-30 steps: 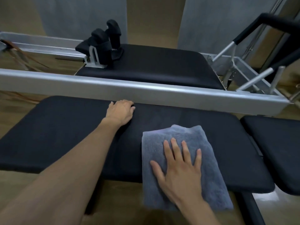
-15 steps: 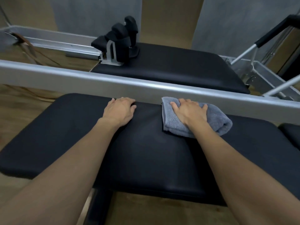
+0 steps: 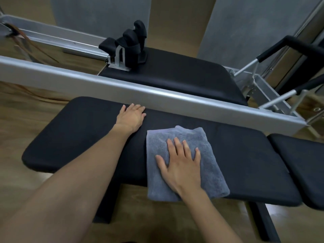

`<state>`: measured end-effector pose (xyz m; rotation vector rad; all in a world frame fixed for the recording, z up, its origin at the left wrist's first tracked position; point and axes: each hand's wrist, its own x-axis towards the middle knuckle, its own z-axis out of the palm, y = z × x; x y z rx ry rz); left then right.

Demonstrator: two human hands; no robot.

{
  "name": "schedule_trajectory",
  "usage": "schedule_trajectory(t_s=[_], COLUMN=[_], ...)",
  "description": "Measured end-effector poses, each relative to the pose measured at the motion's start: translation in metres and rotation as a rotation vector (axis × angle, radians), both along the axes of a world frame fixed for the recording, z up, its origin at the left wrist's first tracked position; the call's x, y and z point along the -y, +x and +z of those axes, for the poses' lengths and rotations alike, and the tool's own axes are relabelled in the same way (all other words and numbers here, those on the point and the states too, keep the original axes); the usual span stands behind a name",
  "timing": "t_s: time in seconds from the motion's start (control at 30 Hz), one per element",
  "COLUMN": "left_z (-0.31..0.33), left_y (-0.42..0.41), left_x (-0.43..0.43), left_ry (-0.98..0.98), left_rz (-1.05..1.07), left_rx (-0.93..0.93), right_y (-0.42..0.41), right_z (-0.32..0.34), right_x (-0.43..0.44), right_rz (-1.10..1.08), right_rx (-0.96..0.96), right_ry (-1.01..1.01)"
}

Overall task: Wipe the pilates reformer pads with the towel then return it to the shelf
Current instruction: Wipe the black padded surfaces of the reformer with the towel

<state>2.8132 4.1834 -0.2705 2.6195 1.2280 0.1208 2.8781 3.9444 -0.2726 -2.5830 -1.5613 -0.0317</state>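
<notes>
Grey towel (image 3: 208,162), folded, lies at lower centre of the frame on the black padded bench (image 3: 78,137), its near edge hanging past the front. The right hand (image 3: 182,165) presses flat on it, grip spread, fingers straight. The left hand (image 3: 131,117) rests on the bench just beside the silver rail (image 3: 175,100), its grip loosely spread, holding nothing.

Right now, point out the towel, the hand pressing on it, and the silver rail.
towel (image 3: 213,165): head view, bare cloth right of the fingers.
right hand (image 3: 181,166): head view, back of the hand.
silver rail (image 3: 157,99): head view, its near side face.
</notes>
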Motion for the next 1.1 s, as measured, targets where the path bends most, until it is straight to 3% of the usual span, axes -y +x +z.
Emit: schedule_trajectory(t_s=[0.27,0.7,0.87,1.1], left_z=[0.015,-0.003,-0.001,0.008], left_y=[-0.008,-0.050,-0.050,-0.054], left_x=[-0.020,-0.066,-0.058,-0.052], left_ry=[0.043,0.069,0.025,-0.011], left_rz=[0.002,0.182,0.232,0.198], left_rx=[-0.030,-0.032,-0.042,-0.043], right_y=[-0.014,0.052,0.032,-0.060], right_z=[0.002,0.003,0.004,0.002], right_x=[-0.015,-0.197,-0.162,-0.065], right_rz=[0.019,0.022,0.077,0.169], right_rx=[-0.011,-0.046,-0.050,-0.022], right_ry=[-0.017,-0.021,-0.022,0.015])
